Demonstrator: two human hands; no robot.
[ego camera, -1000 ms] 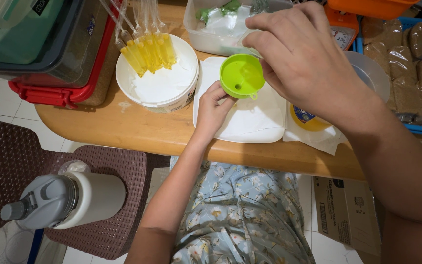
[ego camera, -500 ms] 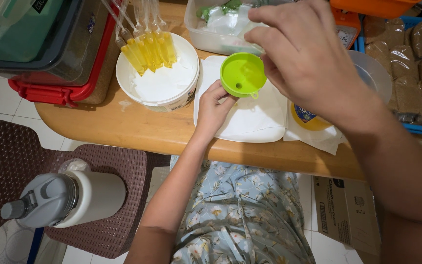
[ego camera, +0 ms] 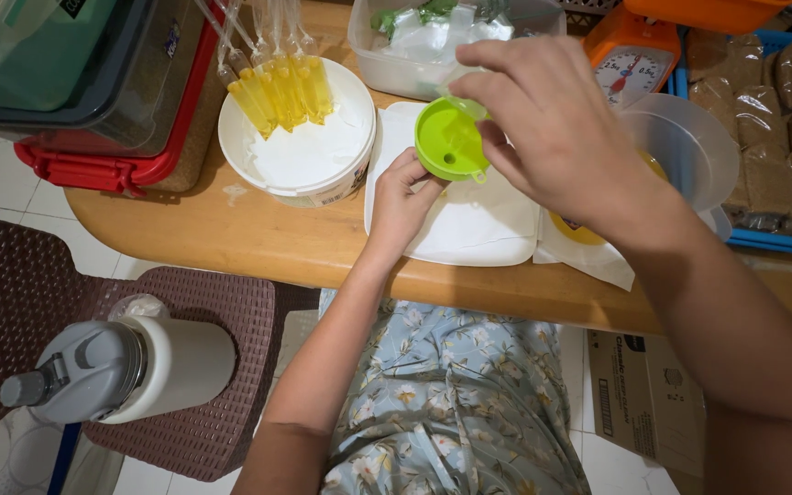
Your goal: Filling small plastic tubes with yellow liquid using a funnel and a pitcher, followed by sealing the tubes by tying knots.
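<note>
A rounded wooden desk point(ego camera: 231, 243) filled the upper part of the view, seen from above, with a person's flower-print lap below its edge. At the desk's far left stood a large clear plastic storage box with red latches point(ego camera: 75, 101). Beside it sat a round white plastic tub point(ego camera: 309, 156) with a row of thin clear tubes of yellow liquid point(ego camera: 281, 87) leaning on its far rim. A flat white rectangular tray point(ego camera: 469, 220) lay at the centre, just beside the tub. To the right were a clear plastic bowl point(ego camera: 689, 147) and a blue crate of brown packed bars point(ego camera: 772, 101), with an orange kitchen scale point(ego camera: 634, 55) behind. On a brown woven chair point(ego camera: 231, 367) below the desk lay a white flask with a grey lid point(ego camera: 112, 367).

The right hand point(ego camera: 561, 128) hovered over the tray, its fingers pinching the rim of a small lime-green plastic funnel point(ego camera: 449, 139). The left hand point(ego camera: 403, 197) reached up from below, fingers curled together just under the funnel; what they gripped was hidden.
</note>
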